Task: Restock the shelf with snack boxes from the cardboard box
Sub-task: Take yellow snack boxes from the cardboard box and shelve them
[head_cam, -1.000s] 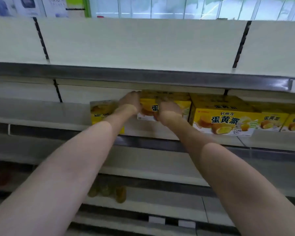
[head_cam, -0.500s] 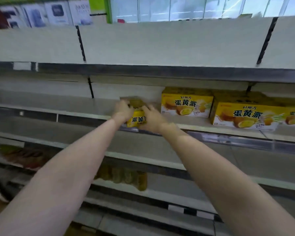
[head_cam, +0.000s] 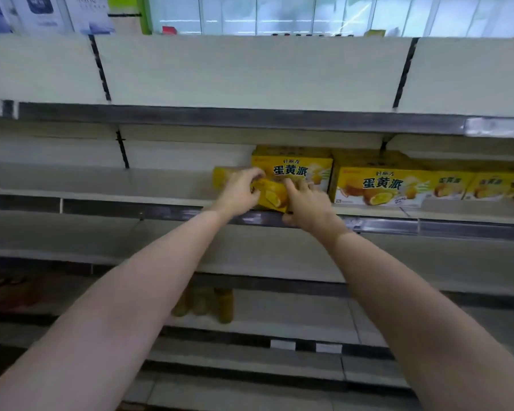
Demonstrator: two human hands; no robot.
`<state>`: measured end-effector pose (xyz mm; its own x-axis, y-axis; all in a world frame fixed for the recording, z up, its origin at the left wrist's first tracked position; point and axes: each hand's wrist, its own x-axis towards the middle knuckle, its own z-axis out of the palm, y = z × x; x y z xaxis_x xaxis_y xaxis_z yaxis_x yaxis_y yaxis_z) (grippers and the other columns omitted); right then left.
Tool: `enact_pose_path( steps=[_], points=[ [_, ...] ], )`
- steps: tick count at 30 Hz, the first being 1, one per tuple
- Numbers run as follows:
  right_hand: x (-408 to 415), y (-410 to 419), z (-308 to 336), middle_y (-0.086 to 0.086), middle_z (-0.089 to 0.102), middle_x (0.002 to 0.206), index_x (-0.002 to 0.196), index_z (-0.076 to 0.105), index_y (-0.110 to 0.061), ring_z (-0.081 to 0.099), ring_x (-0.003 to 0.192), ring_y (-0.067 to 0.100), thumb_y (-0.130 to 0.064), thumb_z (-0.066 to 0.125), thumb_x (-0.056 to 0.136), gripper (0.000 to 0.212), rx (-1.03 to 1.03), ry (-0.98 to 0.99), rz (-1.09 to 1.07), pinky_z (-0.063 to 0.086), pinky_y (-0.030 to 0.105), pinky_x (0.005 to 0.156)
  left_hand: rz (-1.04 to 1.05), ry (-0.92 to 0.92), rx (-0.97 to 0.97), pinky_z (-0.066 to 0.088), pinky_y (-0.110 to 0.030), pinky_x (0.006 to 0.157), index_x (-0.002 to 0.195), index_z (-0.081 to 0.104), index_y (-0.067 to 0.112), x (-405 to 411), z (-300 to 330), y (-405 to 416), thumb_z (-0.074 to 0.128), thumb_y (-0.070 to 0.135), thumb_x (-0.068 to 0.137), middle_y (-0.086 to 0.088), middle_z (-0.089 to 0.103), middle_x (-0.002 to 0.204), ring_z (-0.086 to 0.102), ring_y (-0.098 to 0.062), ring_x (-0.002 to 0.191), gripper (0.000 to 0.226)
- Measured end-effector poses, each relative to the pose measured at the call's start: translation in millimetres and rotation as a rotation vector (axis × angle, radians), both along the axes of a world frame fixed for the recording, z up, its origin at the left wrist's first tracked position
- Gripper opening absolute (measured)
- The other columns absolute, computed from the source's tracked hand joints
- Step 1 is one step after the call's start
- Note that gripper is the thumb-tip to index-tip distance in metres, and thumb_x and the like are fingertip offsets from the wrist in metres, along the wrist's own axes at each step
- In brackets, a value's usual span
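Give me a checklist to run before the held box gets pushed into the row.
1. Both hands on box: ok. Left hand and right hand hold the yellow box.
2. Grip firm: cannot tell; blurred.
3. Box on shelf: cannot tell; hands hide its base.
4. Free space left of row: ok. Shelf is bare left of the box.
5. Neighbour box placed: ok; upright, label forward, just right of the held one.
6. Held box label forward: cannot tell; hands cover it.
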<state>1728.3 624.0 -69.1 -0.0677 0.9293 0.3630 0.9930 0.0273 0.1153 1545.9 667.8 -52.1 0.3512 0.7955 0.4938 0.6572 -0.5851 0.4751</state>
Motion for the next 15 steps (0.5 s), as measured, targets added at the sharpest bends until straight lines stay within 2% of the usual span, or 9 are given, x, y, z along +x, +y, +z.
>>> enact_pose_path(
  steps=[3, 5, 7, 9, 11, 13, 15],
  points=[
    [19, -9, 7, 0.018, 0.052, 0.134, 0.150, 0.017, -0.018, 0.061, 0.106, 0.041, -0.041, 0.072, 0.081, 0.091, -0.021, 0.290, -0.026, 0.051, 0.044, 0.078, -0.013, 0.165, 0.011, 0.025, -0.033, 0.115, 0.145, 0.046, 0.015, 22, 2, 3, 0.065, 0.011, 0.087, -0.008, 0.043, 0.150, 0.036, -0.026, 0.140, 0.061],
    [30, -12, 14, 0.020, 0.057, 0.127, 0.152, 0.017, -0.016, 0.061, 0.104, 0.042, -0.046, 0.074, 0.080, 0.097, -0.004, 0.467, -0.031, 0.051, 0.045, 0.080, 0.043, 0.334, 0.063, 0.024, -0.039, 0.117, 0.150, 0.036, 0.022, 31, 4, 8, 0.068, 0.021, 0.085, -0.004, 0.034, 0.156, 0.030, -0.027, 0.143, 0.072],
    [40, -13, 22, 0.019, 0.056, 0.125, 0.148, 0.026, -0.016, 0.060, 0.106, 0.041, -0.050, 0.078, 0.075, 0.095, -0.008, 0.548, -0.051, 0.050, 0.045, 0.083, 0.089, 0.425, 0.125, 0.027, -0.041, 0.114, 0.150, 0.034, 0.030, 38, 4, 13, 0.068, 0.027, 0.083, -0.001, 0.035, 0.155, 0.032, -0.026, 0.141, 0.076],
    [50, -12, 31, 0.016, 0.056, 0.124, 0.143, 0.031, -0.015, 0.059, 0.109, 0.039, -0.038, 0.076, 0.078, 0.082, -0.043, 0.570, -0.093, 0.050, 0.042, 0.085, 0.108, 0.435, 0.131, 0.027, -0.043, 0.114, 0.149, 0.034, 0.036, 42, 6, 18, 0.069, 0.031, 0.083, -0.001, 0.035, 0.155, 0.033, -0.027, 0.140, 0.075],
    [56, -13, 38, 0.016, 0.059, 0.119, 0.144, 0.029, -0.012, 0.060, 0.107, 0.039, -0.024, 0.066, 0.085, 0.071, -0.082, 0.612, -0.113, 0.050, 0.041, 0.083, 0.121, 0.423, 0.123, 0.028, -0.046, 0.114, 0.148, 0.037, 0.039, 44, 8, 25, 0.070, 0.032, 0.084, -0.002, 0.038, 0.154, 0.038, -0.030, 0.138, 0.072],
    [62, -12, 43, 0.013, 0.059, 0.117, 0.142, 0.032, -0.013, 0.059, 0.107, 0.037, -0.019, 0.059, 0.087, 0.062, -0.103, 0.673, -0.120, 0.051, 0.045, 0.089, 0.147, 0.373, 0.099, 0.031, -0.045, 0.114, 0.146, 0.042, 0.037, 43, 11, 33, 0.070, 0.030, 0.088, -0.005, 0.045, 0.150, 0.043, -0.031, 0.135, 0.065],
    [65, -7, 47, 0.011, 0.058, 0.123, 0.143, 0.036, -0.015, 0.058, 0.110, 0.035, -0.015, 0.052, 0.089, 0.057, -0.123, 0.679, -0.135, 0.050, 0.047, 0.096, 0.147, 0.269, 0.040, 0.037, -0.043, 0.112, 0.144, 0.047, 0.031, 43, 13, 36, 0.068, 0.022, 0.091, -0.006, 0.049, 0.147, 0.048, -0.029, 0.133, 0.057]
  ],
)
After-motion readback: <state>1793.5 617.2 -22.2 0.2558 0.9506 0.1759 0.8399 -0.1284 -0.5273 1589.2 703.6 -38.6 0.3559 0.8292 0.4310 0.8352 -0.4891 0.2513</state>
